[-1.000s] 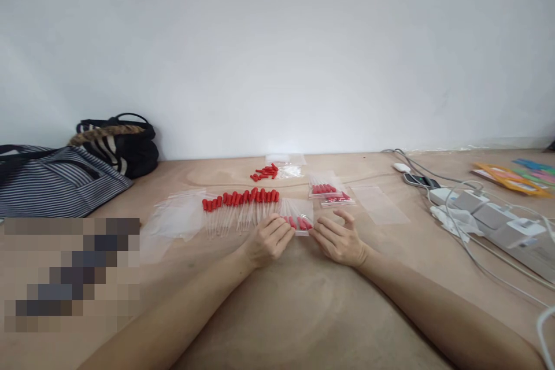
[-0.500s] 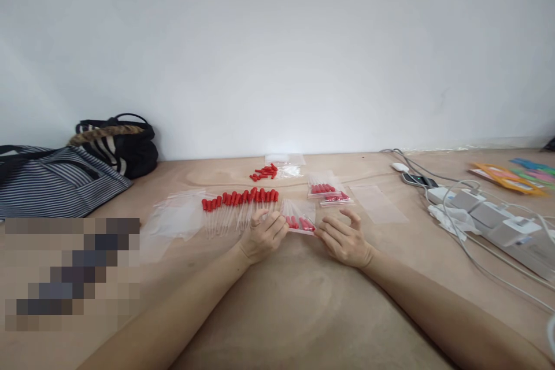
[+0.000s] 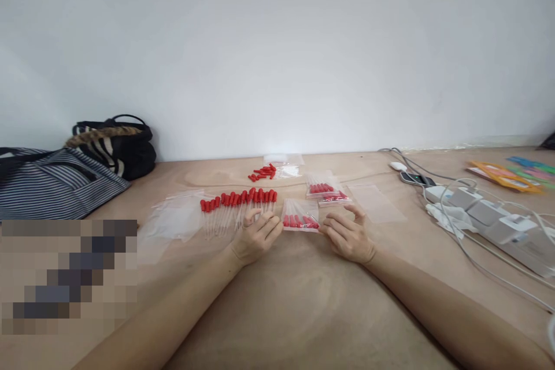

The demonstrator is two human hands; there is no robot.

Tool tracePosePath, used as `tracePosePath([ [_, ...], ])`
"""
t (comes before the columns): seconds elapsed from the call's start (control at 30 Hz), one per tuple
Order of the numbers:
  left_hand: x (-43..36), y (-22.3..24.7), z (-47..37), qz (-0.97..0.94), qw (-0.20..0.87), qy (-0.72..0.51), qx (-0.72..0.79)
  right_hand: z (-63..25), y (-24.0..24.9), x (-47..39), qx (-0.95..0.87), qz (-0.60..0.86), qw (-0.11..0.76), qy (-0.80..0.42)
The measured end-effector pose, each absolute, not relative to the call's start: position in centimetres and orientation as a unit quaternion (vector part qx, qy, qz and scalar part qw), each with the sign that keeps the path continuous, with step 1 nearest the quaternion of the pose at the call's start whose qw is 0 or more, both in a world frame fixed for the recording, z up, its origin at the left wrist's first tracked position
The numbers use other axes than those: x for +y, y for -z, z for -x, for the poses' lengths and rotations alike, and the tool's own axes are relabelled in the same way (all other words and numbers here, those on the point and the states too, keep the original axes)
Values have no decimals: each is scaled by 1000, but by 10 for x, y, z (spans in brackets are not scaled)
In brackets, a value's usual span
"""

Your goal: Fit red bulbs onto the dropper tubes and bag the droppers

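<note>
A clear zip bag [image 3: 300, 217] holds several red-bulbed droppers, bulbs toward me. My left hand [image 3: 256, 237] pinches its near left corner, fingers closed. At the near right corner my right hand [image 3: 349, 237] pinches the bag too. Beyond my left hand lies a row of droppers [image 3: 238, 202] with red bulbs and clear stems. Just past my right hand rest a filled bag of droppers [image 3: 322, 185] and another filled bag [image 3: 336, 198], partly overlapping. Right of them is a flat clear bag [image 3: 376, 204].
Flat clear bags [image 3: 171, 217] are piled at the left. Loose red bulbs [image 3: 263, 172] and clear tubes [image 3: 287, 171] lie near the wall. A power strip with white chargers [image 3: 489, 219] and cables stands at the right. A striped bag [image 3: 60, 179] is at the far left.
My hands have moved slightly apart, with the near edge of the bag stretched between them. More of the bag and its red bulbs now shows.
</note>
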State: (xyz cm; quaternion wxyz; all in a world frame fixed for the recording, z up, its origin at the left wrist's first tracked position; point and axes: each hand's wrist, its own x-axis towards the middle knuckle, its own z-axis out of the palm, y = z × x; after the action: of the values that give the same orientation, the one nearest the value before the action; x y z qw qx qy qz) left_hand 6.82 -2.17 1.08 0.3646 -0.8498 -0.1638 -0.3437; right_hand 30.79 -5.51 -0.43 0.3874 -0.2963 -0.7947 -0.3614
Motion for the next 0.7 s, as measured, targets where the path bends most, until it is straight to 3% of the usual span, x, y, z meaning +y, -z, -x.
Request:
tracePosePath([
  [0.3, -20, -12, -67, 876, 267, 374, -145, -306, 1, -59, -794, 286, 404, 352],
  [0.53, -27, -13, -80, 862, 130, 470, -137, -305, -6, -51, -831, 355, 359, 233],
  [0.7, -35, -14, -84, 873, 187, 446, -56, -299, -3, -50, -851, 332, 338, 226],
])
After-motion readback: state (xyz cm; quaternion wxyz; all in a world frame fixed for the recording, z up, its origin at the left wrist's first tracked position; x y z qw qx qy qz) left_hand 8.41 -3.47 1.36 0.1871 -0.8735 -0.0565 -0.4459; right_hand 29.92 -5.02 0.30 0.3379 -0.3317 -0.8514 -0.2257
